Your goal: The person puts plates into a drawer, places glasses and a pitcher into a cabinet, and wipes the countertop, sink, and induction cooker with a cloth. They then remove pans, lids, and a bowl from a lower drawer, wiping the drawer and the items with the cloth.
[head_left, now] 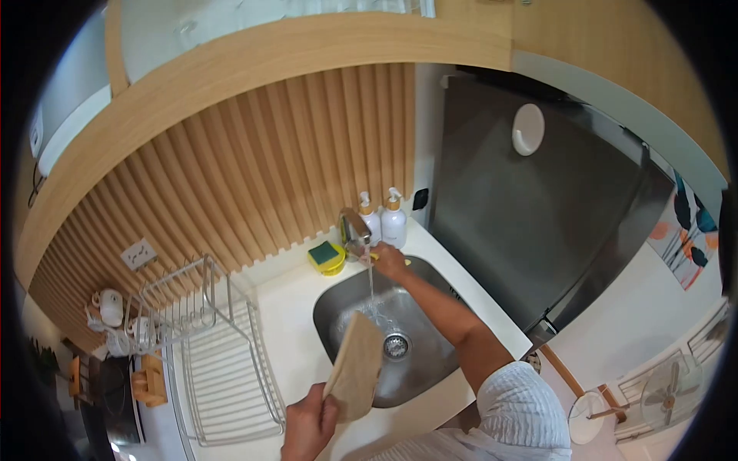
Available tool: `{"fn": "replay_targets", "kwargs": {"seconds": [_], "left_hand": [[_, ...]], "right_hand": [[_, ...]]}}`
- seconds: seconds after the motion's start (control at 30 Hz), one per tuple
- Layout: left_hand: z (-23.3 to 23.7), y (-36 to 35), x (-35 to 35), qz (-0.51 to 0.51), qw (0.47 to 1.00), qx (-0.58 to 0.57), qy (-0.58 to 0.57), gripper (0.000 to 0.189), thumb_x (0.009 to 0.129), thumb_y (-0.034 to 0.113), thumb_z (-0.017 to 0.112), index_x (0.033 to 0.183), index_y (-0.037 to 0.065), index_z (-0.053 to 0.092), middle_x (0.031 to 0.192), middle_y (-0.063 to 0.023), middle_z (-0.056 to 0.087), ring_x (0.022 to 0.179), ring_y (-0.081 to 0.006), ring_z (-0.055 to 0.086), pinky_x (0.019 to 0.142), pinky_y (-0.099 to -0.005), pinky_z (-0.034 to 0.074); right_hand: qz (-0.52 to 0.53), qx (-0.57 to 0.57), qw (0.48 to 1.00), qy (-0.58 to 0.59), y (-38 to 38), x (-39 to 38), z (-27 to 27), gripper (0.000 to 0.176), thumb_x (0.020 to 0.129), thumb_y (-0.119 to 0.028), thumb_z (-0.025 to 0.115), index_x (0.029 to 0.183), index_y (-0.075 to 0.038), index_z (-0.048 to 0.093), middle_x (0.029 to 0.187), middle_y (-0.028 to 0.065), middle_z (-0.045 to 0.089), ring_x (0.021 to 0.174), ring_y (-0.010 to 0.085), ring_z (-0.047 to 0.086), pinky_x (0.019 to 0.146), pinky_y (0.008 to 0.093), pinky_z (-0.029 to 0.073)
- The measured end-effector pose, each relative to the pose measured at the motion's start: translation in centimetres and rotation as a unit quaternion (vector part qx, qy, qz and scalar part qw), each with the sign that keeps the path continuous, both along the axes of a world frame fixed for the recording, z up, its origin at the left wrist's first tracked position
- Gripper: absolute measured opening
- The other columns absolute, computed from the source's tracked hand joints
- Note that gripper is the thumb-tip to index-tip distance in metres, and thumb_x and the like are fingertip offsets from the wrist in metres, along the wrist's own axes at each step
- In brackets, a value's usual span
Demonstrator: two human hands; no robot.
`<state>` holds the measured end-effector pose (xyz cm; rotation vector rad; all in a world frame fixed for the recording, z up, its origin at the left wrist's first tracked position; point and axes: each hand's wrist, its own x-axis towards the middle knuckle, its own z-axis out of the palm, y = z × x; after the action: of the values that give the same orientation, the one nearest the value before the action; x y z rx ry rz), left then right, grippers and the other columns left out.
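Observation:
My left hand (309,422) grips the lower edge of a wooden cutting board (357,367), which is tilted up over the near left side of the steel sink (430,376). My right hand (390,261) reaches across to the far side of the sink, beside the faucet (354,227). Its fingers are curled, with a bit of yellow showing at them; what they hold is too small to make out. Water (370,280) runs from the spout into the basin, to the left of the drain (396,346).
A green-and-yellow sponge (324,253) sits in a yellow holder left of the faucet. Two white pump bottles (393,224) stand behind it. A wire dish rack (223,369) occupies the left counter, near white cups (112,309). A dark refrigerator (530,192) stands at right.

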<state>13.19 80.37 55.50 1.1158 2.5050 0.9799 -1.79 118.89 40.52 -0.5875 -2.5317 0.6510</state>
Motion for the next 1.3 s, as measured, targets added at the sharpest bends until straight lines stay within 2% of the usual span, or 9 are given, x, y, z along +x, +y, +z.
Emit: {"fn": "replay_targets", "kwargs": {"seconds": [0.07, 0.13, 0.17, 0.27, 0.5, 0.67, 0.9, 1.13, 1.3], "left_hand": [[1.9, -0.3, 0.5, 0.053, 0.993, 0.101, 0.014, 0.011, 0.082, 0.007, 0.051, 0.089, -0.002, 0.054, 0.057, -0.0117, 0.049, 0.046, -0.0186, 0.051, 0.046, -0.0278, 0.039], [1.6, -2.5, -2.6, -0.048, 0.977, -0.068, -0.196, 0.086, 0.075, -0.004, 0.06, 0.142, 0.021, 0.013, 0.143, -0.0145, 0.018, 0.127, -0.0378, 0.023, 0.096, -0.0552, 0.037], [5.3, 0.8, 0.2, 0.011, 0.971, 0.173, 0.168, 0.011, 0.084, 0.006, 0.05, 0.09, -0.002, 0.054, 0.056, -0.0074, 0.047, 0.047, -0.0106, 0.046, 0.046, -0.0251, 0.036], [9.2, 4.1, 0.4, -0.03, 0.948, 0.318, 0.007, 0.017, 0.082, 0.004, 0.048, 0.096, -0.004, 0.053, 0.079, -0.0113, 0.057, 0.064, -0.0166, 0.055, 0.058, -0.0304, 0.043], [12.1, 19.5, -0.2, -0.302, 0.525, 0.357, -0.711, 0.029, 0.067, -0.006, 0.047, 0.096, -0.005, 0.05, 0.09, -0.0108, 0.057, 0.081, -0.0239, 0.058, 0.083, -0.0392, 0.048], [14.3, 31.5, 6.7, -0.539, 0.263, 0.204, -0.774, 0.054, 0.067, -0.006, 0.041, 0.121, -0.011, 0.037, 0.118, -0.0269, 0.049, 0.107, -0.0366, 0.053, 0.098, -0.0495, 0.039], [20.7, 41.8, 11.3, -0.552, 0.345, 0.341, -0.678, 0.038, 0.073, -0.003, 0.045, 0.111, -0.004, 0.046, 0.109, -0.0173, 0.054, 0.105, -0.0313, 0.052, 0.096, -0.0476, 0.041], [24.1, 51.8, 9.3, -0.792, 0.197, 0.342, -0.465, 0.037, 0.082, 0.028, 0.06, 0.11, 0.005, 0.052, 0.108, -0.0093, 0.058, 0.099, -0.0232, 0.057, 0.088, -0.0417, 0.046], [23.9, 52.3, 10.1, -0.645, 0.341, 0.405, -0.551, 0.027, 0.088, 0.028, 0.05, 0.101, 0.007, 0.058, 0.107, -0.0104, 0.06, 0.099, -0.0248, 0.057, 0.087, -0.0436, 0.045]], "right_hand": [[0.056, 0.034, 0.997, 0.045, 0.8, -0.4, -0.9, 0.025, 0.076, -0.035, 0.066, 0.093, -0.018, 0.068, 0.093, 0.0102, 0.061, 0.087, 0.0317, 0.06, 0.074, 0.0421, 0.048], [0.071, 0.021, 0.995, 0.068, 0.8, -0.2, -2.2, 0.02, 0.077, -0.032, 0.064, 0.091, -0.017, 0.067, 0.094, 0.0081, 0.061, 0.086, 0.0331, 0.059, 0.074, 0.0424, 0.048], [0.062, 0.008, 0.997, 0.033, 0.3, 0.1, -2.0, 0.026, 0.078, -0.031, 0.063, 0.099, -0.016, 0.064, 0.101, 0.0083, 0.06, 0.092, 0.0305, 0.058, 0.078, 0.0394, 0.047], [0.034, -0.012, 0.999, 0.017, -0.2, 2.3, -1.5, 0.033, 0.08, -0.031, 0.062, 0.108, -0.014, 0.06, 0.106, 0.0095, 0.059, 0.098, 0.028, 0.057, 0.081, 0.037, 0.047], [0.023, -0.091, 0.984, 0.152, -2.0, 8.9, -3.2, 0.036, 0.081, -0.031, 0.06, 0.11, -0.01, 0.057, 0.1, 0.0132, 0.06, 0.095, 0.0289, 0.059, 0.08, 0.0393, 0.046], [0.062, -0.127, 0.969, 0.204, -4.8, 14.4, -4.9, 0.038, 0.082, -0.032, 0.058, 0.111, -0.007, 0.055, 0.096, 0.0158, 0.061, 0.093, 0.0295, 0.06, 0.079, 0.041, 0.046], [0.116, -0.122, 0.985, 0.033, -8.5, 20.8, -6.1, 0.033, 0.083, -0.038, 0.058, 0.105, -0.013, 0.059, 0.098, 0.0128, 0.061, 0.093, 0.0294, 0.058, 0.077, 0.0406, 0.046], [0.112, -0.396, 0.885, 0.218, -10.4, 20.3, -13.5, 0.033, 0.081, -0.036, 0.058, 0.106, -0.013, 0.059, 0.103, 0.0138, 0.061, 0.092, 0.0322, 0.058, 0.078, 0.0428, 0.047], [0.079, -0.101, 0.992, 0.022, -8.9, 20.1, -11.7, 0.041, 0.081, -0.034, 0.056, 0.113, -0.009, 0.056, 0.108, 0.0164, 0.059, 0.096, 0.0334, 0.058, 0.08, 0.043, 0.046]]}}
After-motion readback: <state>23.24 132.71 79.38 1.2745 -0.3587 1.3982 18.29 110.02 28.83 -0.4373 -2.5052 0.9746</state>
